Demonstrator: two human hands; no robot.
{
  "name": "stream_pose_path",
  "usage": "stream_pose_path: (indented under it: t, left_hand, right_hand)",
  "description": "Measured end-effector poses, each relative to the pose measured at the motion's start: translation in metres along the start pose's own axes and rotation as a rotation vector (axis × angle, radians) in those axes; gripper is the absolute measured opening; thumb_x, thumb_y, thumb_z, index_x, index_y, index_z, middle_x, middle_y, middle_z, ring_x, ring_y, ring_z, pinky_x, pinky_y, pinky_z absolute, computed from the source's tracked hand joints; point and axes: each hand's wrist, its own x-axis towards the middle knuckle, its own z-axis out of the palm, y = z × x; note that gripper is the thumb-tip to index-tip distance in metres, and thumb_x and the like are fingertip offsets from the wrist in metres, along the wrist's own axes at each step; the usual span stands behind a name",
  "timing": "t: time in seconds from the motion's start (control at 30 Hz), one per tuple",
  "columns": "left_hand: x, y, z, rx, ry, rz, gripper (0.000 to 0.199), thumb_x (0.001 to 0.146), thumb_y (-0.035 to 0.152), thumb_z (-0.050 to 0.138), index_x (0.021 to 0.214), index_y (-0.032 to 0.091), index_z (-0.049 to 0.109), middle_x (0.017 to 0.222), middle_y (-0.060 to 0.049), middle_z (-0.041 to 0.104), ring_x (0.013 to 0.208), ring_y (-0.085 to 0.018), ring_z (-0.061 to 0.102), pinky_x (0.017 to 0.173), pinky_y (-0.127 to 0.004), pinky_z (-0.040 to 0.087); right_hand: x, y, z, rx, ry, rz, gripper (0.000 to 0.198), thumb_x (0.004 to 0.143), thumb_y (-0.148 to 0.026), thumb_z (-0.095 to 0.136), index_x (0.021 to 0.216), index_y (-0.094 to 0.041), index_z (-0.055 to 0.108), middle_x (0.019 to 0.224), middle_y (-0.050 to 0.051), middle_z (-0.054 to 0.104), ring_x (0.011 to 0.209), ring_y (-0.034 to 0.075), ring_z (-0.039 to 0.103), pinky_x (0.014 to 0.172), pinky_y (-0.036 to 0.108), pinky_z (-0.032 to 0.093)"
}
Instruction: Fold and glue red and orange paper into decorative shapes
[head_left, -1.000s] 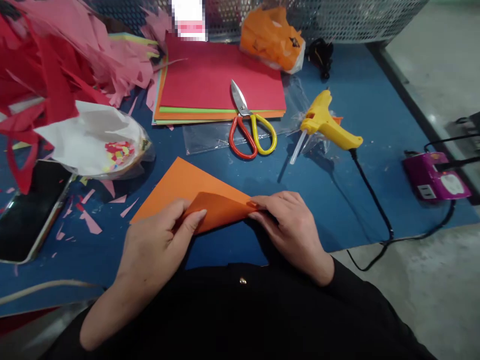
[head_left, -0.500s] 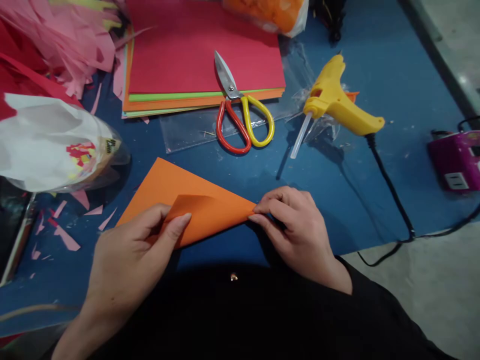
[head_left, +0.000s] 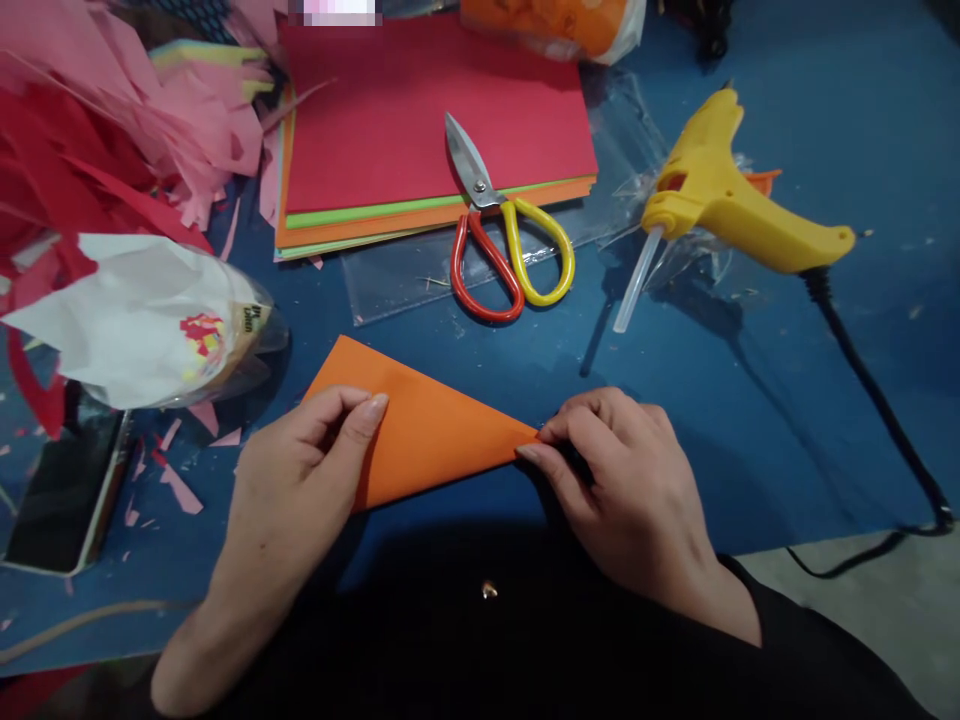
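Many scraps (head_left: 182, 491) dot the blue tabletop (head_left: 847, 130) by orange paper (head_left: 435, 430); floor (head_left: 900, 590) below.

A scuffed blue tabletop (head_left: 780, 440) stands above pale grey floor (head_left: 892, 585).

Dim light is recorded, with shadows cast on the blue tabletop (head_left: 810, 460) by the yellow plastic glue gun (head_left: 720, 190) and bare right hand (head_left: 634, 485), faint glare on clear plastic film (head_left: 386, 285), and left-edge blur.

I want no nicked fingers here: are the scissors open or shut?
Shut: the scissors have their blades together, tapering to one tip.
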Motion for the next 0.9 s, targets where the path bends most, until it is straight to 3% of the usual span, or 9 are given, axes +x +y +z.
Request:
stream_pose_path:
  t: [0.2,0.67,0.9]
  left_hand:
    - [0.002,-0.006,0.008,0.027,0.088,-0.009,0.021,0.087,0.041,0.063,0.079,0.022,0.069,0.072,0.004,0.069,0.064,-0.014,0.059,0.060,-0.026,0.041]
    - [0.003,-0.010,0.012,0.184,0.118,0.051,0.021,0.088,0.041,0.062,0.076,0.024,0.063,0.066,0.005,0.063,0.054,-0.013,0.052,0.052,-0.027,0.038]
    - [0.003,-0.011,0.013,0.198,0.109,0.034,0.017,0.088,0.038,0.063,0.099,0.025,0.061,0.072,0.005,0.063,0.061,-0.015,0.059,0.057,-0.029,0.043]
  right_hand:
    - [0.001,0.000,0.001,-0.045,0.011,-0.026,0.022,0.100,-0.028,0.055,0.081,-0.019,0.062,0.081,0.005,0.064,0.077,0.021,0.059,0.069,0.036,0.036]
    - [0.000,0.000,0.003,-0.076,0.069,-0.033,0.022,0.100,-0.031,0.055,0.081,-0.021,0.059,0.082,0.004,0.065,0.075,0.019,0.059,0.068,0.035,0.038]
    - [0.001,0.001,0.003,-0.093,0.062,-0.053,0.022,0.101,-0.032,0.055,0.082,-0.021,0.058,0.082,0.005,0.064,0.075,0.020,0.060,0.068,0.035,0.038]
